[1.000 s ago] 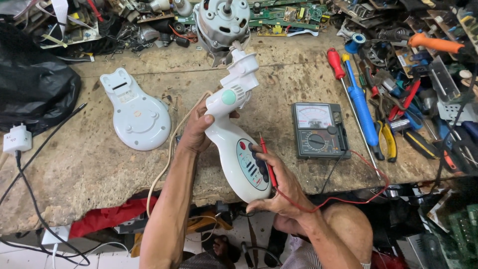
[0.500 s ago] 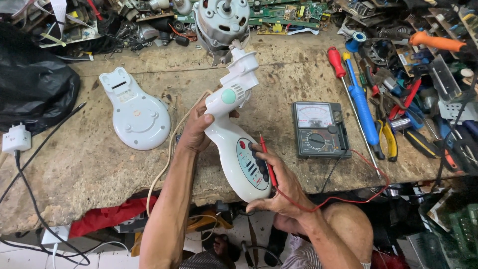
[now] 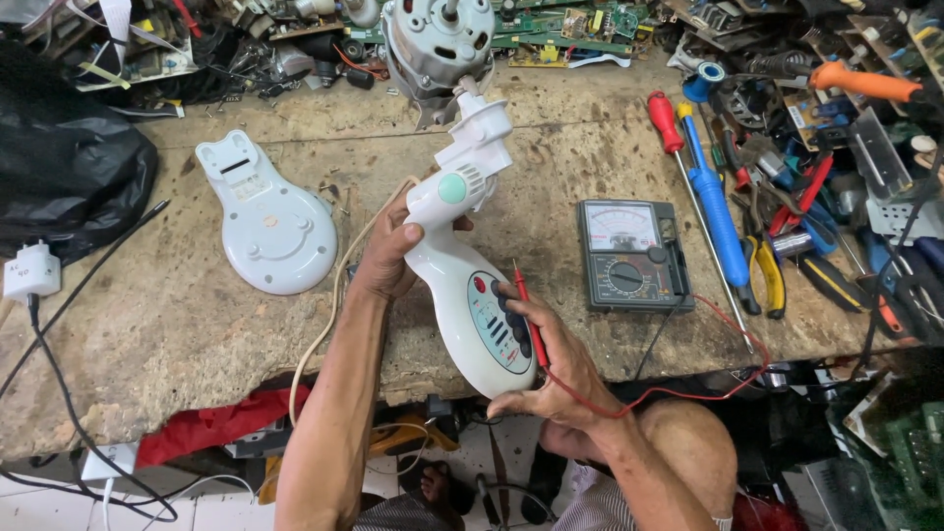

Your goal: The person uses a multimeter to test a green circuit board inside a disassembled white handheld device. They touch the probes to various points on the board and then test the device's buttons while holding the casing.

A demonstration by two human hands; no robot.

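A white fan body (image 3: pixel 470 285) with a green knob and a button panel lies tilted over the front edge of the worn workbench (image 3: pixel 177 334). My left hand (image 3: pixel 388 258) grips its neck just below the knob. My right hand (image 3: pixel 541 359) cups the lower end, thumb on the buttons, and pinches a red test probe (image 3: pixel 527 313) against it. The probe's red lead runs to an analog multimeter (image 3: pixel 629 254) lying flat to the right. A grey motor (image 3: pixel 438 39) stands behind the fan's top.
A white fan base cover (image 3: pixel 264 218) lies upturned at left. A black bag (image 3: pixel 69 177) and a white plug adapter (image 3: pixel 31 270) sit far left. Red and blue screwdrivers (image 3: pixel 710 192), pliers and other tools crowd the right. Circuit boards line the back.
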